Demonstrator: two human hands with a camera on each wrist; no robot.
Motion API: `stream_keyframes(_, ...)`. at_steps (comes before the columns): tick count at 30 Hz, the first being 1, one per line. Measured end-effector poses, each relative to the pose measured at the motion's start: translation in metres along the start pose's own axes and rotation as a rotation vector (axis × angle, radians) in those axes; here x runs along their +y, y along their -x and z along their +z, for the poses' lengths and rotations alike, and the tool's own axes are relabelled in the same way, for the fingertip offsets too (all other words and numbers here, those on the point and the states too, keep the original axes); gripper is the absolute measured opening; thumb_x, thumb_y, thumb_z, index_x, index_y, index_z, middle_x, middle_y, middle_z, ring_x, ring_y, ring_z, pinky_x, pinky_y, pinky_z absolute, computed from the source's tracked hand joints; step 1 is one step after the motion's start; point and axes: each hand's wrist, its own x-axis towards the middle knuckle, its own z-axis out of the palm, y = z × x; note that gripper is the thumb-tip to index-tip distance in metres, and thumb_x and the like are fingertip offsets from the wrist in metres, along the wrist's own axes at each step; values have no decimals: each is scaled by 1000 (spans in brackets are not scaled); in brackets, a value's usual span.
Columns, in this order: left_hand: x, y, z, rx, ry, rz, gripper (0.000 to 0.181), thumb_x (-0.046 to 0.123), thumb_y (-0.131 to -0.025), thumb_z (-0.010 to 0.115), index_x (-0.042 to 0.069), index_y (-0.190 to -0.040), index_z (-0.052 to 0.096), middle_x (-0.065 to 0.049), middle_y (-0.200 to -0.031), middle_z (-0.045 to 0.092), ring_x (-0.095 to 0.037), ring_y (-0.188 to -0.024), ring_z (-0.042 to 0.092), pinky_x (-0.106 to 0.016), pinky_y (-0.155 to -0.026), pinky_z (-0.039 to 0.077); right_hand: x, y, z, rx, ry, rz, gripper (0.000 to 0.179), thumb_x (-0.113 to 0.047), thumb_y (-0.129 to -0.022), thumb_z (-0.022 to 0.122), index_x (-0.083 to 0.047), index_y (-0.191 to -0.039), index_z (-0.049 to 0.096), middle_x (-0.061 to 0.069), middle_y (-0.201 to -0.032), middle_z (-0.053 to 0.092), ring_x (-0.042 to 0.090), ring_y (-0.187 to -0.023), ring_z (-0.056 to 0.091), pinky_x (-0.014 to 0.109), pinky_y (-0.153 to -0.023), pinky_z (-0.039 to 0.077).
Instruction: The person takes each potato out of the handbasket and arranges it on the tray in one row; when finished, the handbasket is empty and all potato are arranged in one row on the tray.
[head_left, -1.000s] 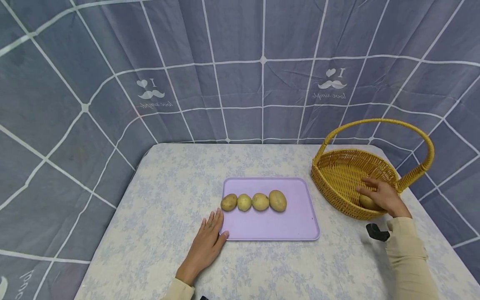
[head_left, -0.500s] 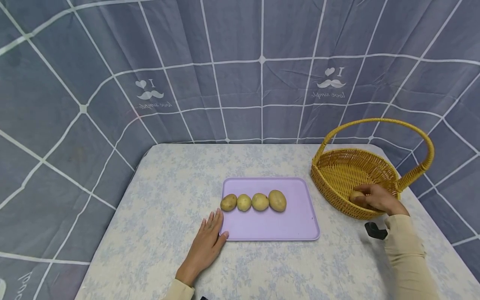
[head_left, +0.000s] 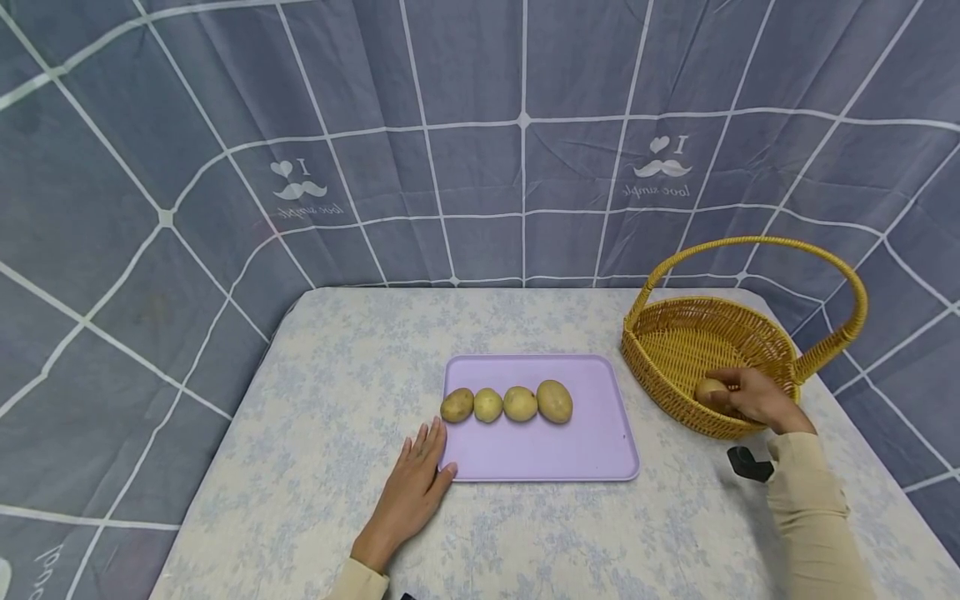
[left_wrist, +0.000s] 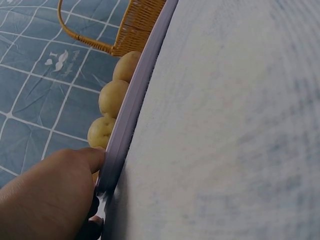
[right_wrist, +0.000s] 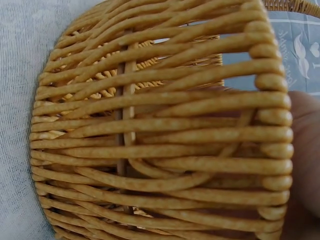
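My right hand (head_left: 761, 397) reaches over the near rim of the yellow wicker basket (head_left: 678, 354) and holds a potato (head_left: 710, 390) between thumb and fingers. In the right wrist view the basket's woven wall (right_wrist: 200, 135) hides most of that hand and the potato. On the table, my left hand (head_left: 412, 483) lies with fingers stretched along the left edge of a light purple tray (head_left: 555, 454), its thumb at the rim in the left wrist view. Several potatoes (head_left: 520, 404) stand in a row across the tray, from its left edge past the middle.
A tall arched handle (head_left: 765, 242) rises over the basket. Pale floral cloth (head_left: 360, 358) covers the table. Behind and at both sides hangs a blue-grey curtain (head_left: 480, 175) with white grid lines. A black piece (head_left: 748, 464) sits beside the right sleeve.
My right hand has lowered slightly in the basket and now grips a potato, moved a little left from under the hand. The left hand and the tray have stayed still.
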Motion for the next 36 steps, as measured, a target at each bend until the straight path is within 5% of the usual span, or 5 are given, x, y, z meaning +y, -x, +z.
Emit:
stream_keyframes(10,0,1,0,-2,0,-2,64,39,-102,43,2,-150,24,-10,-158,19,-29,-146,16,-50,-118,9,2,5,-1,74,-30,30,62,-31,-96,60,9,-140,41,33,-123,54,21,-95,57,27,-67,51)
stream_keyframes(19,1,1,0,3,4,-1,64,39,-102,43,2,-150,25,-11,-157,19,-29,-146,16,-50,-118,10,2,10,-3,147,-116,23,66,-34,-96,59,4,-144,38,32,-125,54,-7,-84,53,30,-69,54)
stream_keyframes(28,1,1,1,2,0,-4,63,38,-102,43,2,-150,24,-10,-158,19,-28,-146,16,-50,-119,10,-14,13,-6,234,-135,-28,63,-36,-96,59,1,-144,41,28,-131,51,-17,-89,47,18,-69,51)
stream_keyframes(36,0,0,0,-2,0,-3,64,40,-102,42,2,-151,24,-10,-158,19,-28,-146,16,-50,-119,9,-45,10,7,304,-185,-177,55,-25,-92,66,-2,-140,49,-7,-125,55,-14,-99,50,8,-73,47)
